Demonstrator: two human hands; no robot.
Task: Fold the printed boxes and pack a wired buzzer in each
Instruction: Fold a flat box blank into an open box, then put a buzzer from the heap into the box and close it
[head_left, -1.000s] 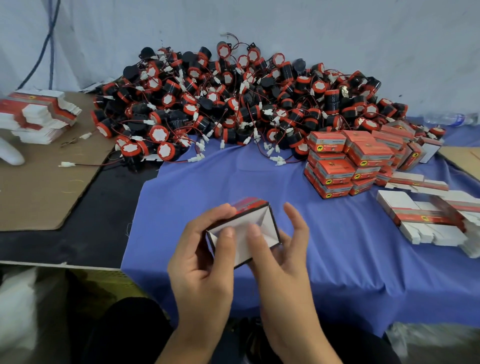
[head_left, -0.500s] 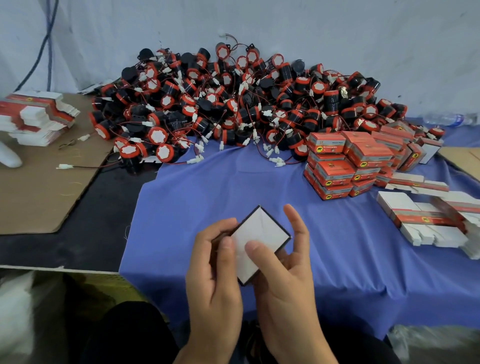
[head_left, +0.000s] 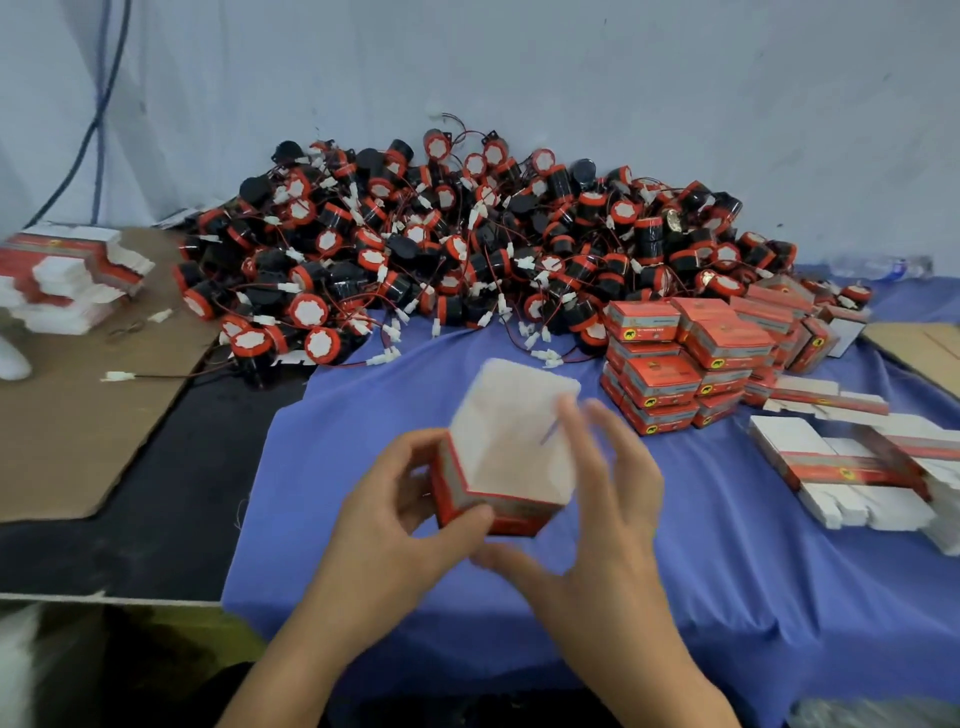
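Head view, box (head_left: 493, 499): red printed card, white flap raised, blurred, held above the blue cloth (head_left: 727, 597)
Left hand (head_left: 395, 525): curled round its left corner, thumb on front
Right hand (head_left: 602, 519): fingers straight, spread by flap
Buzzers (head_left: 467, 249): round, red-black, wired heap behind

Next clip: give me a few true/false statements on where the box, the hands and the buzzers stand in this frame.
1. The left hand grips a red printed box. True.
2. That box is shut. False: its white flap stands open.
3. The right hand holds a buzzer. False: it holds none; its fingers are spread beside the flap.
4. The buzzer pile lies at the far side, against the wall. True.
5. The stack of closed boxes sits left of the pile. False: it sits on the blue cloth at the pile's right end.
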